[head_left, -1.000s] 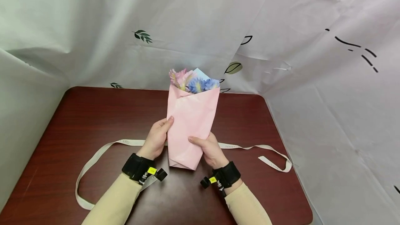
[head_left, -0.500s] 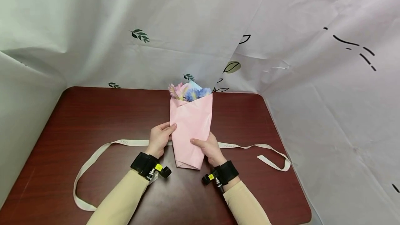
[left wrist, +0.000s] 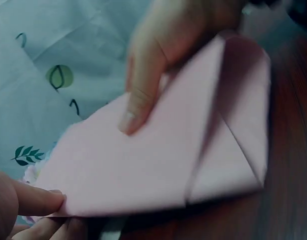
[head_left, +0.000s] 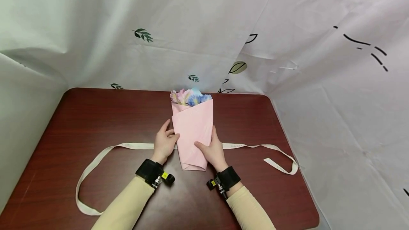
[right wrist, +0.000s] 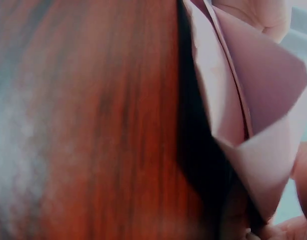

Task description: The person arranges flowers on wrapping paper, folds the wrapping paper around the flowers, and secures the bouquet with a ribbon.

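Note:
A bouquet [head_left: 193, 130] in pink wrapping paper lies over the ribbon, its pink and blue flowers [head_left: 195, 100] showing at the far end. My left hand [head_left: 163, 143] is at its left edge; in the left wrist view the thumb [left wrist: 51, 200] is on top of the paper with fingers below. My right hand [head_left: 214, 152] grips the lower right side, thumb across the front and the other fingers along the edge. The folded bottom of the wrapping paper [right wrist: 263, 155] fills the right side of the right wrist view. A white printed ribbon [head_left: 137, 146] runs beneath the bouquet.
The ribbon's left end loops toward the front by my left sleeve [head_left: 124, 205]; its right end [head_left: 278, 166] curls near the right edge. The dark red wooden table [head_left: 96, 116] is bordered by a pale patterned curtain [head_left: 198, 27] at the back and sides.
The bouquet has come down toward the table, its flower end sinking lower in the head view. My left hand's fingers have spread a little at its edge; the right hand keeps its grip.

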`<state>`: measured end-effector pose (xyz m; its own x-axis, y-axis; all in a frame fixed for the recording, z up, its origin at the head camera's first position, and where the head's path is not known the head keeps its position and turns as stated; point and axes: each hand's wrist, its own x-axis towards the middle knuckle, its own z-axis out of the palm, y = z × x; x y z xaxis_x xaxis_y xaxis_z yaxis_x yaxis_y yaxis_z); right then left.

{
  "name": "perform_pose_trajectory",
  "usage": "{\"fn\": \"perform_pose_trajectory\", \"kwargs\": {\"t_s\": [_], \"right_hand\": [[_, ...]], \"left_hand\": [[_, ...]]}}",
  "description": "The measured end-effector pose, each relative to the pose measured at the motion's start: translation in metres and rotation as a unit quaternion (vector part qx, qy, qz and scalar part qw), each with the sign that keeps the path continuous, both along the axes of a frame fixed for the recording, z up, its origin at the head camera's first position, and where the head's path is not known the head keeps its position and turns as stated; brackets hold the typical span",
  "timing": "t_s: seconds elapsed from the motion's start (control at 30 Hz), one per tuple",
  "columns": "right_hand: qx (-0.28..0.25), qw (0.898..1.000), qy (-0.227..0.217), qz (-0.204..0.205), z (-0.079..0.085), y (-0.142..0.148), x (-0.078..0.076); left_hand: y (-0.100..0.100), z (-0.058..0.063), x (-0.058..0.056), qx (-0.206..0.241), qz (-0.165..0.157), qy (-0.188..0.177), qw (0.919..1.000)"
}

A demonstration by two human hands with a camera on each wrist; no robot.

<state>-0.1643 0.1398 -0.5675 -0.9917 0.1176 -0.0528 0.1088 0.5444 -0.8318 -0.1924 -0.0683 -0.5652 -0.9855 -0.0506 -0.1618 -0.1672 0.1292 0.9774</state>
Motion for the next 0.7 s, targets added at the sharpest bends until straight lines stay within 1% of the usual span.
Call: {"fn": "perform_pose_trajectory", "kwargs": {"t_s": [0.07,0.13,0.2,0.23,0.27,0.3,0.33,0.37,0.4,0.43,0.47,0.5,0.53,0.57,0.6,0.67,0.7], "right_hand": [[0.028,1.0,-0.001,0.005,0.001,0.0,0.0],[0.038,0.999,-0.004,0.009,0.002,0.001,0.0],[0.047,0.999,-0.008,0.013,0.003,0.001,0.0],[0.052,0.998,-0.011,0.013,0.003,0.001,-0.001],[0.058,0.998,-0.011,0.015,0.003,0.001,-0.001],[0.067,0.998,-0.01,0.016,0.003,0.001,-0.001],[0.073,0.997,-0.009,0.016,0.003,0.001,-0.002],[0.08,0.997,-0.006,0.016,0.003,0.002,-0.002],[0.087,0.996,-0.002,0.016,0.003,0.002,-0.003],[0.094,0.995,0.001,0.016,0.004,0.002,-0.003],[0.1,0.995,0.007,0.017,0.004,0.002,-0.003],[0.107,0.994,0.011,0.02,0.004,0.002,-0.003],[0.112,0.993,0.016,0.023,0.004,0.002,-0.003],[0.121,0.992,0.02,0.028,0.003,0.003,-0.003],[0.13,0.991,0.024,0.035,0.004,0.003,-0.002],[0.149,0.987,0.039,0.05,0.005,0.005,0.001],[0.161,0.984,0.05,0.059,0.006,0.007,0.002]], "left_hand": [[0.0,-0.001,0.002,-0.044,-0.012,0.037,0.9983],[0.0,-0.001,0.005,-0.094,-0.024,0.075,0.9925],[0.001,0.001,0.01,-0.138,-0.036,0.112,0.9835],[0.002,0.001,0.012,-0.162,-0.043,0.133,0.9768],[0.003,0.002,0.015,-0.188,-0.053,0.158,0.9679],[0.004,0.003,0.018,-0.222,-0.07,0.182,0.9553],[0.006,0.003,0.021,-0.257,-0.093,0.204,0.94],[0.008,0.003,0.024,-0.293,-0.121,0.225,0.9213],[0.01,0.003,0.026,-0.326,-0.156,0.244,0.8998],[0.012,0.003,0.028,-0.348,-0.196,0.258,0.8796],[0.013,0.004,0.031,-0.367,-0.239,0.263,0.8593],[0.014,0.004,0.033,-0.381,-0.281,0.258,0.8424],[0.015,0.005,0.035,-0.388,-0.315,0.248,0.8301],[0.015,0.005,0.037,-0.395,-0.339,0.237,0.8203],[0.015,0.005,0.039,-0.399,-0.356,0.223,0.8149],[0.014,0.004,0.041,-0.407,-0.369,0.204,0.8104],[0.014,0.003,0.041,-0.408,-0.369,0.199,0.8106]]}}
